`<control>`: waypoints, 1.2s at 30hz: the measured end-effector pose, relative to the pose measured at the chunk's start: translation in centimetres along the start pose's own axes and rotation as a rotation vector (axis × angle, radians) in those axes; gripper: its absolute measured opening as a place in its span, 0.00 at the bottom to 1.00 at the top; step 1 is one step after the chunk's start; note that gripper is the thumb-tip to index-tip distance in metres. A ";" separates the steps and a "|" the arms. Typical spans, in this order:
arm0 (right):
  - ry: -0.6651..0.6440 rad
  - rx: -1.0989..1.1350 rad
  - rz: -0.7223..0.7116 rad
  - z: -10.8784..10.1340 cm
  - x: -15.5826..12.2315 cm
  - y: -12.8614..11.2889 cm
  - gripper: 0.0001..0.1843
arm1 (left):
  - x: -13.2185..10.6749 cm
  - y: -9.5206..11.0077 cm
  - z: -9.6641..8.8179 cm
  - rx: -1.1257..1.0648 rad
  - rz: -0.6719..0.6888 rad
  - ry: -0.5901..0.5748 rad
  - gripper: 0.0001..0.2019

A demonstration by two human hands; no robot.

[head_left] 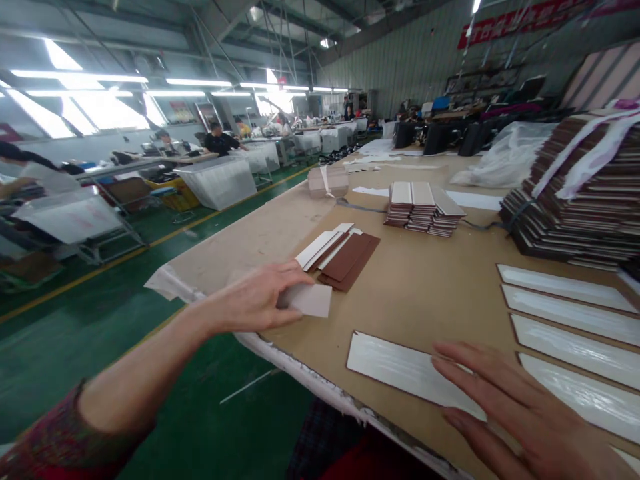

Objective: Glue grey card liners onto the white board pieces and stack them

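My left hand [270,293] is at the near-left edge of the table, its thumb and fingers closed around a small pale card [313,300]. Just beyond it lies a loose pile of brown panels [350,261] and white-faced strips [316,250]. At the lower right, my right hand [515,400] has its fingers stretched out over a long white panel [390,363] with a glossy face and dark edges. Whether the fingertips press on that panel or hover just above it I cannot tell. The hand covers the panel's right end.
Several glossy white panels [575,327] lie in a row at the right. Behind are stacked small panels [423,203], a tall strapped stack [575,193], a tied bundle [327,181] and clear plastic [505,153]. People sit at benches across the green floor [210,223].
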State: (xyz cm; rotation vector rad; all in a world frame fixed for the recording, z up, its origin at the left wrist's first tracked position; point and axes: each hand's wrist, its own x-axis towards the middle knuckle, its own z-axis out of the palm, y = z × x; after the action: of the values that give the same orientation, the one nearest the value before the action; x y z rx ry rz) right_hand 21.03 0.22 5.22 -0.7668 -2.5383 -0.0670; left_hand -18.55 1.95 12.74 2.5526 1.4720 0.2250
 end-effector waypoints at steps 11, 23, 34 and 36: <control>-0.087 0.120 0.031 -0.6 4.6 -3.4 0.17 | 4.0 10.1 5.2 -0.182 0.183 -0.035 0.19; -0.006 0.051 0.447 -2.8 -2.8 4.7 0.18 | 1.2 6.0 8.3 -0.224 -0.046 0.192 0.29; -0.215 0.158 0.360 -0.3 -3.8 3.7 0.18 | 0.8 5.3 12.7 -0.314 -0.056 0.096 0.29; -0.219 0.152 0.332 0.1 -3.5 3.8 0.19 | 0.9 5.1 12.7 -0.340 -0.071 0.102 0.30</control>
State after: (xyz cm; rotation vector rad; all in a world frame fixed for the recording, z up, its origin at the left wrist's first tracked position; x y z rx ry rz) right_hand 25.57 1.59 3.19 -1.1745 -2.5397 0.3323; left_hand -11.00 -0.90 1.60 2.2437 1.4154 0.5511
